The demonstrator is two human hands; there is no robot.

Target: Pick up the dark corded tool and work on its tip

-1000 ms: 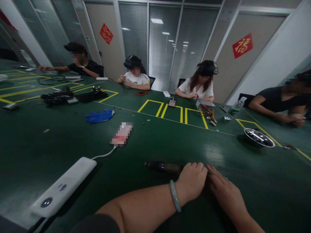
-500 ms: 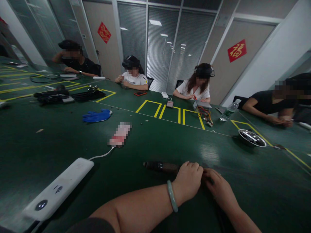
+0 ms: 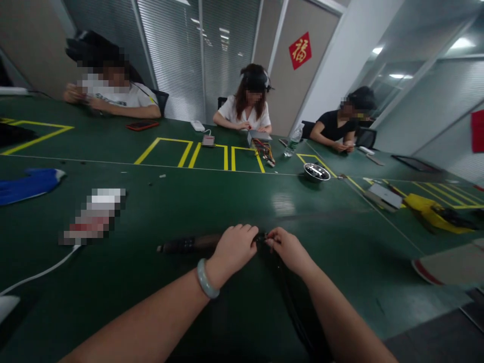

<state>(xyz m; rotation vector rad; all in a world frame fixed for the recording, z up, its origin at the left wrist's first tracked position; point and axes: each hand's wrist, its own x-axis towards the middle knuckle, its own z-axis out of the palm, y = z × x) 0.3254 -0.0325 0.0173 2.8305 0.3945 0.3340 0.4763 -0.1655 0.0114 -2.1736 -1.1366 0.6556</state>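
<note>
A dark rod-shaped tool (image 3: 189,244) lies on the green table (image 3: 234,196) just in front of me. My left hand (image 3: 235,248), with a pale green bangle (image 3: 206,279) on the wrist, is curled over the tool's right end. My right hand (image 3: 287,247) meets it from the right, fingers pinched at the tool's tip, where a dark cable (image 3: 291,297) runs back toward me. What the fingertips pinch is too small to make out.
Three people sit along the far side. A metal bowl (image 3: 316,172), a water bottle (image 3: 293,140), a small box with coloured wires (image 3: 260,142), a blue glove (image 3: 28,184), a white cable (image 3: 34,275) and yellow items (image 3: 431,209) lie about. The table edge drops off at right.
The view has swung to the right, shifting everything leftward. My right hand went from lying flat beside the left to a pinch at the tool's tip. My left hand kept its grip.
</note>
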